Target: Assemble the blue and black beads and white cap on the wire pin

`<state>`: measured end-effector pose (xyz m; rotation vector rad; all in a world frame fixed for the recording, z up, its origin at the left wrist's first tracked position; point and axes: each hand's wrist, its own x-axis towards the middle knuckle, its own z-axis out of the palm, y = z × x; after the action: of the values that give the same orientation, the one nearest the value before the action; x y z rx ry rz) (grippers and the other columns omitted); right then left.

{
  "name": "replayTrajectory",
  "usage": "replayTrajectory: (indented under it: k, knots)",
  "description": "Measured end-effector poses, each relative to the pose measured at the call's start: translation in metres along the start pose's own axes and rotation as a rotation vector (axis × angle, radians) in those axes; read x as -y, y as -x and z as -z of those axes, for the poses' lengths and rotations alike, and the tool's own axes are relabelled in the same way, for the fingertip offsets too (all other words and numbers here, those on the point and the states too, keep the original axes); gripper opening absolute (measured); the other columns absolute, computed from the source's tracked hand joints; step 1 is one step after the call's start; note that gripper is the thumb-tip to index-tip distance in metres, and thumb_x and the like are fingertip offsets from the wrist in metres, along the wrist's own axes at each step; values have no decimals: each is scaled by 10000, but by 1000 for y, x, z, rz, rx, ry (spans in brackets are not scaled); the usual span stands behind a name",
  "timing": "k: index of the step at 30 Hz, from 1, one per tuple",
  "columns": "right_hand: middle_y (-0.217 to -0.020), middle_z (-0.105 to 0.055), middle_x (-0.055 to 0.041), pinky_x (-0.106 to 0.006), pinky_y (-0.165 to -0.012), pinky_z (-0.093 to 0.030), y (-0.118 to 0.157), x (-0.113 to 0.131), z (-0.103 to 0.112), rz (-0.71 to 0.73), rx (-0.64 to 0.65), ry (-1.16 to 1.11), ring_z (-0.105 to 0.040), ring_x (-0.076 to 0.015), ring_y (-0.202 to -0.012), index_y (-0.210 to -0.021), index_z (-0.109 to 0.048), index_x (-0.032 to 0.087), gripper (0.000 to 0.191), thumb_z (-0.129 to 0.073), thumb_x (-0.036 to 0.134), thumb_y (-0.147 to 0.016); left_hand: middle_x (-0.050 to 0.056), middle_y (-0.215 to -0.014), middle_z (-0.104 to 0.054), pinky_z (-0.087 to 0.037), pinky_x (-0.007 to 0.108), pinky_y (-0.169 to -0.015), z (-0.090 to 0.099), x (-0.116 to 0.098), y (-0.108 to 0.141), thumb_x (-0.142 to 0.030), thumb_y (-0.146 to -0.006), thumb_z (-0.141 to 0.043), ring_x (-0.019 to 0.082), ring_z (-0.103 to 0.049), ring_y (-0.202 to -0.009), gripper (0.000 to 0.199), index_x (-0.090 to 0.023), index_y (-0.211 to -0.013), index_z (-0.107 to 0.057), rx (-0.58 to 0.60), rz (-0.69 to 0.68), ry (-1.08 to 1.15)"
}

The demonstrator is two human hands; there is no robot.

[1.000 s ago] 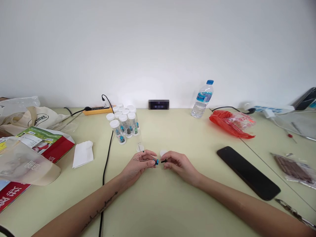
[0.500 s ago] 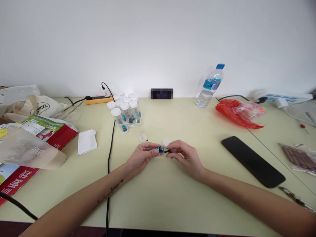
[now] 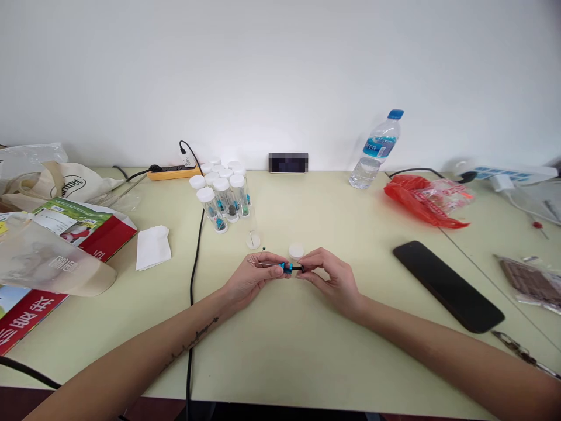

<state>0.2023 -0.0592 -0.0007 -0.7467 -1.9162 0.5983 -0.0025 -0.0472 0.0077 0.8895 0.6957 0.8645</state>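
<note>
Between thumb and fingers, my left hand (image 3: 252,276) pinches a small blue part (image 3: 286,268), and thin wires stick out over that hand. My right hand (image 3: 331,275) is closed on a small black piece (image 3: 298,268), whose narrow end meets the right side of the blue part. Just behind my right fingertips a white cap (image 3: 296,251) lies on the table. An uncapped clear tube with a white base (image 3: 253,240) stands behind my left hand. Several clear tubes with white lids (image 3: 220,225) are grouped farther back, with small blue, green and dark pieces inside.
At the back right a water bottle (image 3: 372,155) leans near a red plastic bag (image 3: 412,202). A black phone (image 3: 447,286) lies right of my right hand. To the left are a white napkin (image 3: 153,248), a translucent jug (image 3: 52,257) and a black cable (image 3: 196,257).
The black piece has come into line with the blue part and now meets it; before, it was tilted beside it. The view has shifted slightly.
</note>
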Motion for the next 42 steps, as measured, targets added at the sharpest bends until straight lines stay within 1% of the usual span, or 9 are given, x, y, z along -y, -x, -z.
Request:
replayTrajectory:
  k: [3,6,12,19,25,31,36,39,42]
  knots:
    - [-902,-606,-50,-279,-642,-548,1,-1,2,115,-1,76,-610,-147,-801,-1050,-565,230,231,-569,97,-860,43,-820,-703,-472,251,-790,-1,0,1,-152,-671,-749,135,-638,-777,181,-132,-844,-700,-8,5,0]
    - [-928,-609,-60,-273,-642,-548,1,-3,3,173,18,104,-616,-141,-785,-1086,-555,223,274,-564,75,-856,47,-814,-707,-466,259,-792,-2,0,2,-157,-671,-749,141,-639,-782,173,-134,-835,-700,-11,19,5]
    - [-919,-615,-63,-258,-639,-543,0,-7,4,126,27,82,-619,-139,-771,-1057,-574,211,235,-584,101,-850,59,-839,-715,-453,271,-818,-2,-1,2,-168,-654,-761,153,-643,-801,201,-136,-845,-706,-50,61,-9]
    - [-845,-632,-62,-218,-595,-524,1,-4,8,86,50,89,-623,-132,-711,-1003,-591,188,152,-595,162,-854,64,-774,-717,-470,285,-757,-5,5,0,-177,-605,-786,160,-636,-716,191,-131,-776,-713,-92,56,-24]
    - [-812,-633,-56,-233,-573,-515,-1,-5,11,-56,95,41,-616,-138,-671,-952,-601,203,92,-589,192,-862,72,-760,-717,-473,291,-748,-9,-3,-6,-175,-585,-790,180,-635,-731,177,-129,-739,-715,-123,68,-28]
    - [-776,-639,-44,-235,-564,-507,1,-10,11,-212,174,11,-611,-138,-651,-960,-613,215,95,-574,236,-875,75,-762,-712,-462,303,-751,-4,-12,-12,-194,-578,-795,181,-635,-718,213,-126,-765,-718,-68,136,-54]
    - [-763,-649,-19,-228,-581,-513,1,-9,9,-408,208,-74,-635,-133,-641,-919,-596,223,88,-559,293,-882,64,-757,-710,-446,299,-764,-1,-11,-13,-200,-572,-798,176,-629,-727,216,-137,-763,-720,-70,138,-50]
    - [-732,-646,3,-229,-587,-529,0,-8,7,-506,226,-180,-636,-121,-603,-998,-535,227,146,-484,338,-919,68,-783,-711,-439,296,-777,-2,-11,-13,-189,-569,-798,181,-624,-758,215,-137,-763,-721,-76,126,-58]
    - [-689,-617,18,-235,-576,-526,0,-8,6,-539,266,-234,-605,-109,-559,-1113,-464,226,224,-395,367,-954,74,-796,-711,-437,299,-789,-2,-12,-13,-191,-575,-794,187,-620,-775,213,-133,-768,-725,-65,120,-70]
